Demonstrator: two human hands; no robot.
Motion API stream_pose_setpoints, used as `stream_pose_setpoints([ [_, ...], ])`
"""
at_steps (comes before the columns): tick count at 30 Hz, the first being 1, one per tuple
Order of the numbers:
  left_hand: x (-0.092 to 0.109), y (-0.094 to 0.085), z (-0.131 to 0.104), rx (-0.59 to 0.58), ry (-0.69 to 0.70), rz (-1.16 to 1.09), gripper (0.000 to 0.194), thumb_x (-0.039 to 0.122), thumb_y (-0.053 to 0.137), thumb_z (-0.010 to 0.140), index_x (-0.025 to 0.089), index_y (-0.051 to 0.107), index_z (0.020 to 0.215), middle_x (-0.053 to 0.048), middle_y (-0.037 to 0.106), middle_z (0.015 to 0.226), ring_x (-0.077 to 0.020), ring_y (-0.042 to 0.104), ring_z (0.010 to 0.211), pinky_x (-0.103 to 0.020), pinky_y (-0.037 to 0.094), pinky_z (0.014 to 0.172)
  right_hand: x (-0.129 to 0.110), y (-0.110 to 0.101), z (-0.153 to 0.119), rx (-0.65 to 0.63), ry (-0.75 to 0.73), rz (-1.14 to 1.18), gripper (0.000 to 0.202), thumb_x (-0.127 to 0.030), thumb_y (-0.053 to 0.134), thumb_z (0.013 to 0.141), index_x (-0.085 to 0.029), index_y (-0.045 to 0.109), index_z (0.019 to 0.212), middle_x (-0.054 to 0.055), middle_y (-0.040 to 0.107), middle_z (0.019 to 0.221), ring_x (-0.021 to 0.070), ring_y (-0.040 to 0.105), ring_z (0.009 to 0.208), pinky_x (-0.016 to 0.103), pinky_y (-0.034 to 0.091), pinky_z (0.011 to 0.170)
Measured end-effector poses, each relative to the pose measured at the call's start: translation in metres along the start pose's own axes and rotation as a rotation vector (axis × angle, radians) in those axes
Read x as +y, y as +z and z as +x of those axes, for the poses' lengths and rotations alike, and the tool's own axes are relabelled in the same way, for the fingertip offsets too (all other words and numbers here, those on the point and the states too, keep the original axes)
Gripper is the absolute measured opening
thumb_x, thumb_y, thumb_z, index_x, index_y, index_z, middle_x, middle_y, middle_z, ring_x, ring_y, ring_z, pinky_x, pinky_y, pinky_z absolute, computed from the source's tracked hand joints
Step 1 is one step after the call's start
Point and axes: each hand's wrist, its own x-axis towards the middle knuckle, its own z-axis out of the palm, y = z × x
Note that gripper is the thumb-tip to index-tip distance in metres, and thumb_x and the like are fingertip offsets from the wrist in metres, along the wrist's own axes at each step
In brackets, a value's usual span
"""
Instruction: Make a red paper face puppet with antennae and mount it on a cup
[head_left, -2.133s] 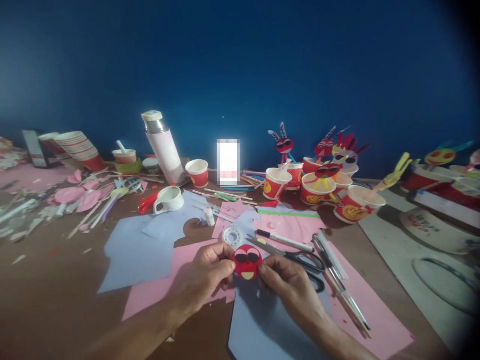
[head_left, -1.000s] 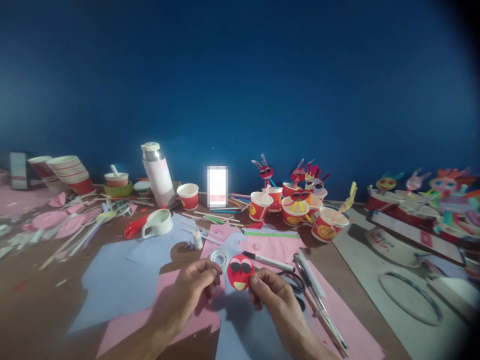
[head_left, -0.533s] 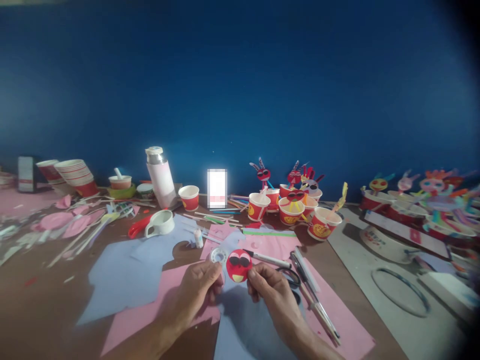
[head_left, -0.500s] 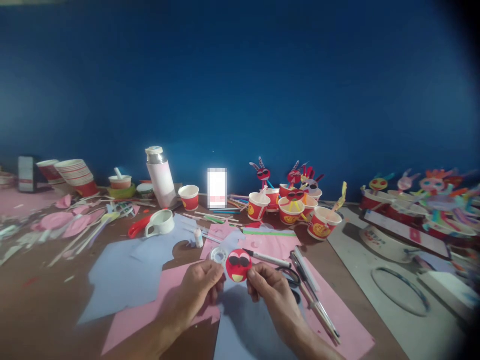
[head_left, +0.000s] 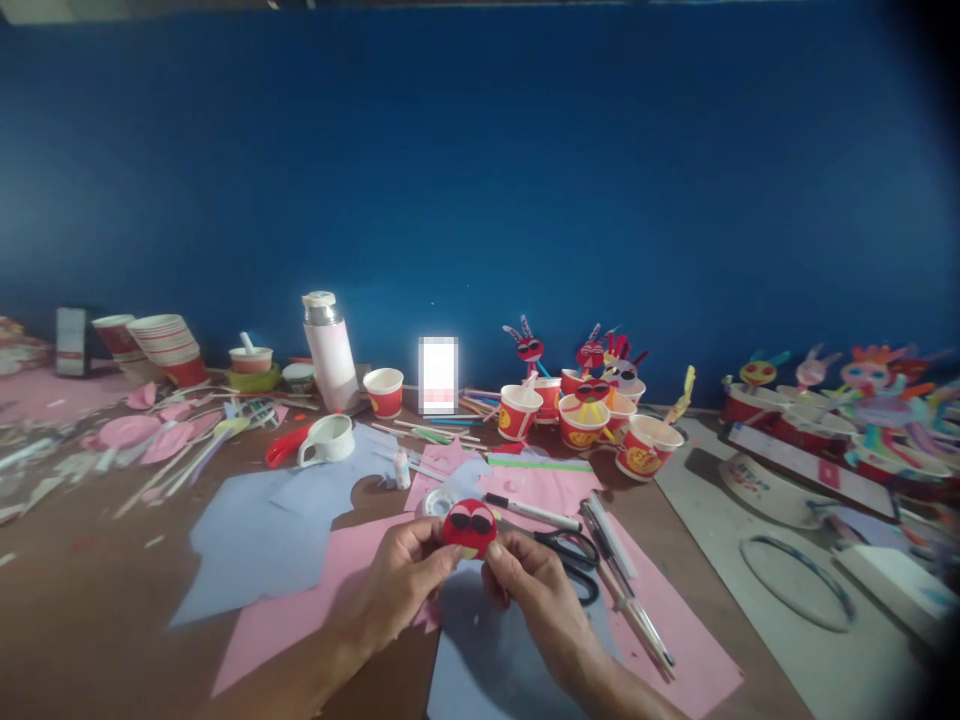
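Note:
A round red paper face (head_left: 470,522) with dark eyes, pink lids and a pale yellow patch low down is held upright between my two hands. My left hand (head_left: 409,580) pinches its lower left edge between thumb and fingers. On the lower right edge, my right hand (head_left: 529,580) grips it the same way, thumb in front. Just behind the face lies a white tape roll (head_left: 437,502). Black-handled scissors (head_left: 571,548) rest beside my right hand, near a black-and-white marker (head_left: 534,511). Pink and blue-grey paper sheets (head_left: 517,650) spread below my hands.
A white flask (head_left: 331,360), a white mug (head_left: 328,440) and a small glue bottle (head_left: 402,468) stand ahead to the left. Red paper cups (head_left: 583,424) with paper figures stand ahead to the right. Pens (head_left: 637,600) lie at right, paper scraps (head_left: 161,435) at left.
My left hand has come onto the red face, which it was beside before. The face has tipped and shifted slightly left, and the fingers now cover its lower part.

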Motion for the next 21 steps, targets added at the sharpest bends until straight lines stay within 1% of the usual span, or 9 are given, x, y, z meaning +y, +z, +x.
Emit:
stream_pose_setpoints([
  [3, -0.004, 0.002, -0.002, -0.019, -0.046, -0.03, 0.032, 0.046, 0.067, 0.076, 0.014, 0.063, 0.082, 0.007, 0.044, 0.042, -0.0076, 0.038, 0.03, -0.019, 0.032, 0.032, 0.001, 0.002, 0.0, -0.003, 0.003, -0.009, 0.042, -0.057, 0.069, 0.068, -0.017, 0.057, 0.063, -0.004, 0.048, 0.053, 0.0089, 0.037, 0.05, 0.023, 0.031, 0.05],
  [6, -0.008, 0.002, -0.003, -0.05, -0.044, -0.055, 0.033, 0.047, 0.067, 0.076, 0.014, 0.063, 0.081, 0.006, 0.047, 0.043, -0.0078, 0.04, 0.032, -0.018, 0.032, 0.033, 0.0, 0.004, 0.0, 0.001, 0.001, -0.018, 0.036, -0.048, 0.071, 0.067, -0.017, 0.055, 0.06, -0.005, 0.045, 0.052, 0.0087, 0.035, 0.05, 0.023, 0.03, 0.05],
  [9, -0.011, 0.0, -0.003, -0.096, -0.071, -0.112, 0.033, 0.045, 0.067, 0.078, 0.014, 0.064, 0.088, 0.006, 0.046, 0.046, -0.0063, 0.038, 0.034, -0.018, 0.031, 0.034, -0.003, 0.005, 0.0, -0.011, 0.006, -0.018, 0.032, -0.042, 0.069, 0.069, -0.017, 0.053, 0.057, -0.004, 0.045, 0.052, 0.0092, 0.037, 0.051, 0.023, 0.031, 0.052],
  [11, -0.011, -0.001, -0.002, -0.126, -0.101, -0.173, 0.032, 0.044, 0.067, 0.079, 0.014, 0.063, 0.09, 0.006, 0.047, 0.049, -0.0057, 0.038, 0.035, -0.017, 0.031, 0.035, -0.006, 0.005, -0.001, -0.018, 0.012, -0.01, 0.032, -0.042, 0.068, 0.071, -0.017, 0.052, 0.058, -0.004, 0.045, 0.052, 0.0093, 0.037, 0.051, 0.023, 0.031, 0.052],
  [14, -0.008, -0.003, 0.0, -0.149, -0.14, -0.227, 0.031, 0.045, 0.068, 0.078, 0.015, 0.061, 0.08, 0.005, 0.049, 0.049, -0.0065, 0.04, 0.037, -0.017, 0.031, 0.035, -0.009, 0.004, 0.001, -0.012, 0.022, 0.003, 0.035, -0.046, 0.068, 0.071, -0.018, 0.052, 0.059, -0.005, 0.044, 0.053, 0.0093, 0.035, 0.051, 0.023, 0.031, 0.053],
  [17, -0.004, -0.004, 0.002, -0.115, -0.14, -0.246, 0.034, 0.046, 0.071, 0.074, 0.015, 0.058, 0.072, 0.004, 0.05, 0.05, -0.006, 0.041, 0.039, -0.016, 0.032, 0.036, -0.008, 0.001, 0.003, -0.004, 0.034, 0.014, 0.038, -0.049, 0.07, 0.07, -0.018, 0.052, 0.059, -0.005, 0.043, 0.053, 0.0093, 0.034, 0.052, 0.023, 0.03, 0.053],
  [19, -0.003, -0.005, 0.003, -0.087, -0.132, -0.258, 0.036, 0.046, 0.074, 0.071, 0.015, 0.058, 0.072, 0.004, 0.052, 0.054, -0.0053, 0.042, 0.04, -0.015, 0.032, 0.038, -0.007, 0.0, 0.004, -0.005, 0.042, 0.025, 0.038, -0.049, 0.071, 0.07, -0.017, 0.053, 0.059, -0.005, 0.043, 0.054, 0.0093, 0.033, 0.052, 0.023, 0.029, 0.053],
  [21, -0.003, -0.006, 0.003, -0.088, -0.138, -0.263, 0.037, 0.047, 0.075, 0.07, 0.015, 0.058, 0.074, 0.003, 0.053, 0.056, -0.0052, 0.043, 0.04, -0.016, 0.032, 0.038, -0.005, 0.0, 0.005, -0.007, 0.05, 0.039, 0.038, -0.05, 0.071, 0.069, -0.017, 0.054, 0.061, -0.005, 0.043, 0.054, 0.0092, 0.033, 0.053, 0.023, 0.029, 0.052],
])
